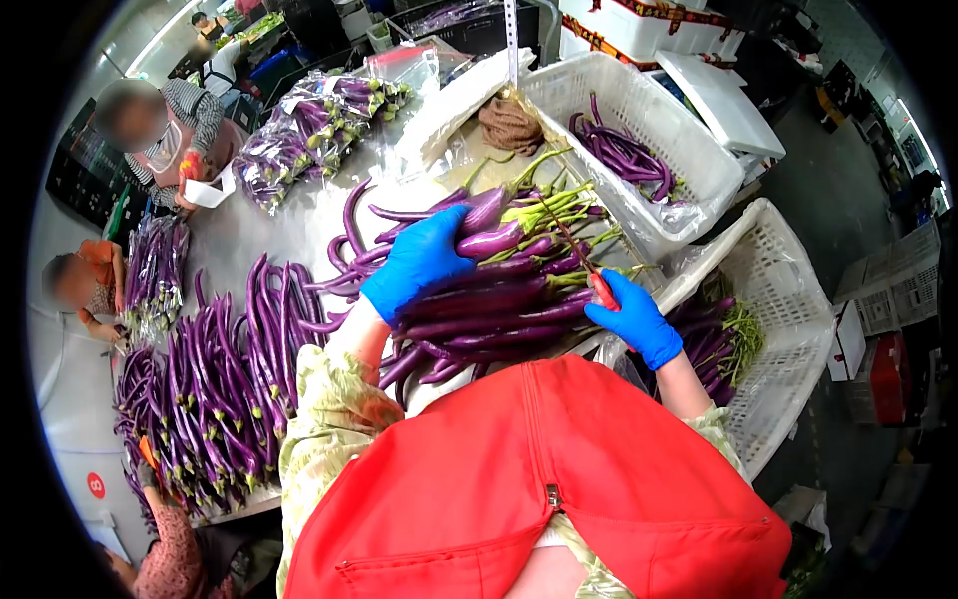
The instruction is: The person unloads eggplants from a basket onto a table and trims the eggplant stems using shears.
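Note:
My left hand (419, 260), in a blue glove, is closed round an eggplant (486, 212) whose green stem end points away to the right. My right hand (636, 321), also gloved in blue, grips the red handle of a knife (603, 291). Its thin dark blade slants up and left over the green stems (554, 212). Beneath both hands lies a heap of long purple eggplants (479, 319), stems mostly toward the right. The left fingertips are partly hidden among the eggplants.
White crates (699, 215) (788, 339) with eggplants stand at the right. Rows of eggplants (215, 389) cover the table's left side, and bagged ones (299, 140) lie farther back. A brown cloth (509, 127) sits by a metal post. Other people (205, 110) work along the left.

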A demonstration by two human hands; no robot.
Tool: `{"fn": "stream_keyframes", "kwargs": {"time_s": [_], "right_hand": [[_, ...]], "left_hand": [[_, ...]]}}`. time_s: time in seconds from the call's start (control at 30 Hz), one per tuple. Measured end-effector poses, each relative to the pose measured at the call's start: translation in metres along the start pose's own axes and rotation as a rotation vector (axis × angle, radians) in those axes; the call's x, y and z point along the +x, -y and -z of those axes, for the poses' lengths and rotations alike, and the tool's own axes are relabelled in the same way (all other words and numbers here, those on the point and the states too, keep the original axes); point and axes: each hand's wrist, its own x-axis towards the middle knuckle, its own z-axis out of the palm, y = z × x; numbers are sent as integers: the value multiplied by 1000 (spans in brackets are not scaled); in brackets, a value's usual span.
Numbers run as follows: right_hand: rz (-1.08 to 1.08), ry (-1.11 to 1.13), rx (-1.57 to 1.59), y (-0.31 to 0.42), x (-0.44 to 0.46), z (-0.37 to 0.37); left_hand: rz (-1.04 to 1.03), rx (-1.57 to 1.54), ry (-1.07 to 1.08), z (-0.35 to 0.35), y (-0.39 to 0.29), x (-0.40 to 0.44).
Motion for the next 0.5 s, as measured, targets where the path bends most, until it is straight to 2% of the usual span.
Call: {"fn": "stream_keyframes", "kwargs": {"time_s": [0.1,0.2,0.23,0.33,0.4,0.5], "right_hand": [[2,13,-156,-15,3,2],[-67,18,-119,-18,3,3],[-52,-7,-111,-20,2,3],[1,-31,-166,-20,2,3],[42,-61,-206,-28,2,2],[46,-66,-235,-24,1,2]], "left_hand": [[-57,-46,-91,-22,15,0],[-129,-56,-24,-27,19,2],[-131,-144,16,-28,19,3],[84,-588,410,-17,23,8],[122,-724,508,-19,35,16],[78,-608,463,-25,49,20]]}}
